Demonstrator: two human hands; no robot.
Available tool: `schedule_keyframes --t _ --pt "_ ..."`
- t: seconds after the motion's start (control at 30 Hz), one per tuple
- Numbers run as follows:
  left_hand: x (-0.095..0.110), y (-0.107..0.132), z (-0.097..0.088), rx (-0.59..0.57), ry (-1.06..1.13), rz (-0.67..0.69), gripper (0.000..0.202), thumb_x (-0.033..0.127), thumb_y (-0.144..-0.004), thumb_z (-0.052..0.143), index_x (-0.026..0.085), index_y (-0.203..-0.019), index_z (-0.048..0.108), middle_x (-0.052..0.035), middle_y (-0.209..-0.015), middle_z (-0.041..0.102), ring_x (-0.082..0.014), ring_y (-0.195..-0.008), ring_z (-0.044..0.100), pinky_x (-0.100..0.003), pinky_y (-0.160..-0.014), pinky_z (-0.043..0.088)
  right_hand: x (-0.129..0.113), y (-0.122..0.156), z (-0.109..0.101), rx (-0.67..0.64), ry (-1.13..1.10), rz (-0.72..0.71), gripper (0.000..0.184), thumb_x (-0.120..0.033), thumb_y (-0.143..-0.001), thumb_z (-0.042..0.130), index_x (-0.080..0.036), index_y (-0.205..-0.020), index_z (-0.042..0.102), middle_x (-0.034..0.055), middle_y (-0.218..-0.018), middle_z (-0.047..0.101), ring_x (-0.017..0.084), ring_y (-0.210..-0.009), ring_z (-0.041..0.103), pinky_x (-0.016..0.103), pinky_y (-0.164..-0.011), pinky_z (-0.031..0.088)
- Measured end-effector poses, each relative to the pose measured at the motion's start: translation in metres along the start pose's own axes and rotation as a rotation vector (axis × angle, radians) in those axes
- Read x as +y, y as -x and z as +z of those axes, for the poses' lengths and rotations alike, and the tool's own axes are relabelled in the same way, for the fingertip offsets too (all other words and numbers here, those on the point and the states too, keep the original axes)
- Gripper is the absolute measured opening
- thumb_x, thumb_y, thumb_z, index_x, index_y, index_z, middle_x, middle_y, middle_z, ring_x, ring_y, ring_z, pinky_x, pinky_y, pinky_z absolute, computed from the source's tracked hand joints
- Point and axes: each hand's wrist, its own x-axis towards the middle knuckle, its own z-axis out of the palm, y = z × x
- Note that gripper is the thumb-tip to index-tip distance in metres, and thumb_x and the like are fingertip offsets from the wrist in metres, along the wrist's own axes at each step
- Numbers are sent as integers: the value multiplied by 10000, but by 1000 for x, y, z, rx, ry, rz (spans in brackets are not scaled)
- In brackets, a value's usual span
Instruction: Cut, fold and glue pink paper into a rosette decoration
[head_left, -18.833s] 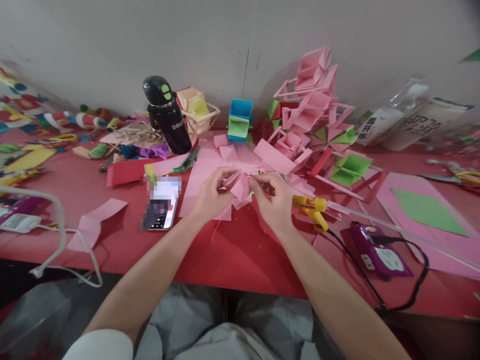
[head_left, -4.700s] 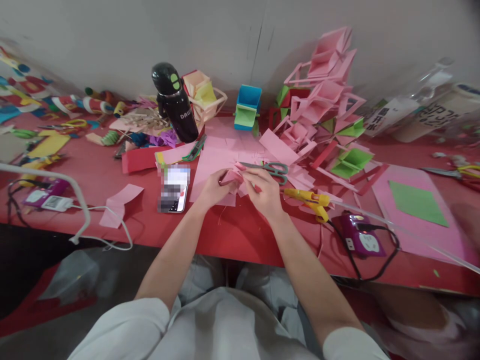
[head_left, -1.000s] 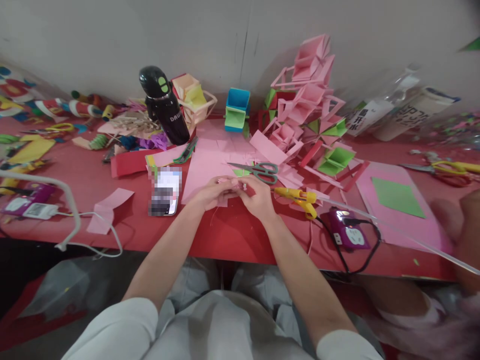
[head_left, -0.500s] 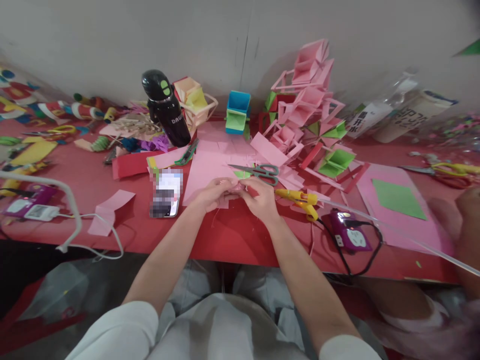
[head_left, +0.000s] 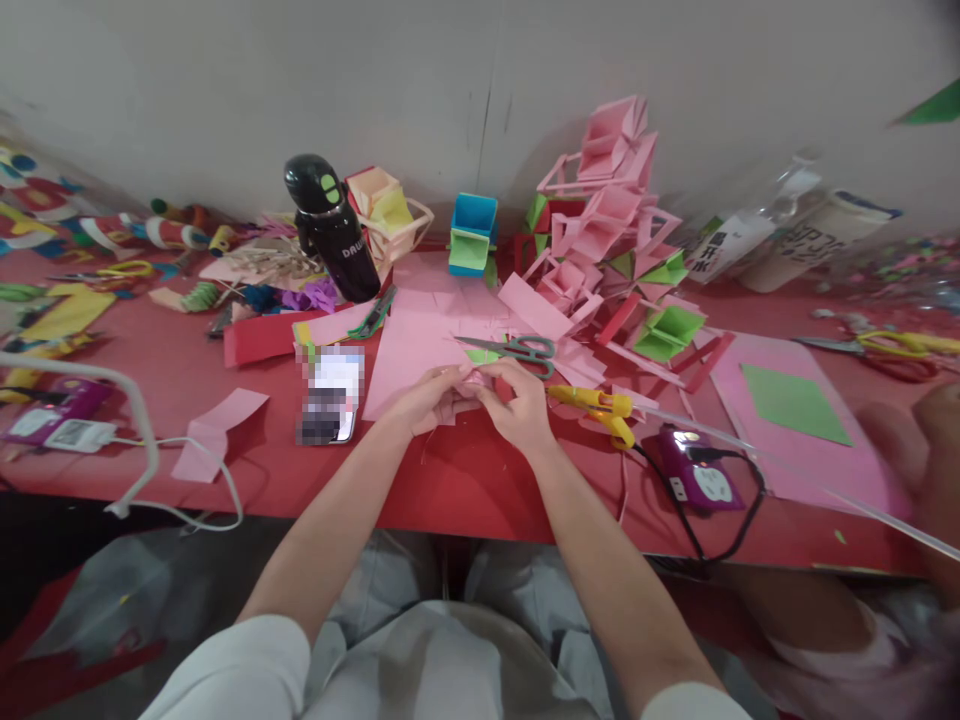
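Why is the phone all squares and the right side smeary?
Head view: the phone screen is pixelated into blocks; another person's hand at the right edge is motion-blurred; the folded pink paper at the centre looks fairly sharp.

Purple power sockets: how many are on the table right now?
2 purple sockets: left socket at the table's left edge; right socket just right of the yellow glue gun. Clutter may hide more.
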Motion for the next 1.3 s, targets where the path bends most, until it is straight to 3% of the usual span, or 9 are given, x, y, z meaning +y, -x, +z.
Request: schedule_keyframes --t 0.1,0.27,0.43,0.57,0.7,0.8,0.9,1.13,1.3 --pt "-1 0 0 -29 -69 83 399 489 -728 817 125 -843 701 -38 -790 669 -144 -790 653 -298 -803 551 1 1 -1 7 18 -16 30 -235 -878 679 -211 -895 677 28 -828 657 171 -781 591 323 -737 485" --pt "3 0 -5 29 -419 381 412 350 -683 870 158 -1015 720 -61 -921 713 -137 -732 651 -294 -722 541 6 1 -4 -40 29 -18 65 -273 -902 652 -216 -909 680 30 -816 648 174 -773 591 329 -737 491" --pt "7 4 -6 130 -632 556 258 374 -729 820 170 -874 757 -77 -926 726 -178 -811 670 -318 -750 543 14 4 -3 -60 52 89 189 -387 -873 698 -224 -963 665 27 -820 702 174 -762 635 329 -749 516" --pt "6 3 -8 174 -725 553 256 411 -765 782 170 -836 733 -61 -833 717 -177 -777 661 -305 -736 523 18 6 1 0 -34 206 468 -442 -750 811 -234 -1082 555 13 -834 727 191 -789 699 318 -743 542" --pt "5 2 -12 214 -695 578 276 433 -781 754 168 -829 695 -44 -814 690 -167 -771 635 -296 -760 507 15 4 5 -7 -63 172 507 -455 -739 819 -228 -1130 591 55 -958 744 210 -896 720 344 -828 559" --pt "5 1 -13 258 -626 618 283 437 -785 745 168 -833 670 -45 -844 676 -167 -804 623 -291 -789 498 14 2 6 -15 -48 134 443 -451 -781 782 -213 -1131 651 84 -1079 739 222 -993 701 366 -888 549" --pt "4 0 -13 260 -605 642 281 430 -792 743 170 -851 653 -51 -880 668 -170 -838 621 -291 -818 493 15 1 6 -25 -23 132 288 -420 -833 731 -199 -1016 700 68 -1001 749 207 -912 694 350 -839 546" --pt "7 3 -14 75 -735 618 364 419 -829 728 171 -1092 681 -103 -1074 698 -194 -949 644 -310 -892 487 17 1 -5 -47 12 126 204 -388 -858 707 -189 -900 713 43 -851 741 188 -781 678 312 -742 527" --pt "10 5 -12 74 -760 590 274 410 -813 744 157 -916 729 -95 -921 734 -209 -888 664 -337 -879 491 17 1 -4 -58 8 117 188 -373 -871 695 -212 -962 725 53 -943 765 208 -880 705 334 -809 543"
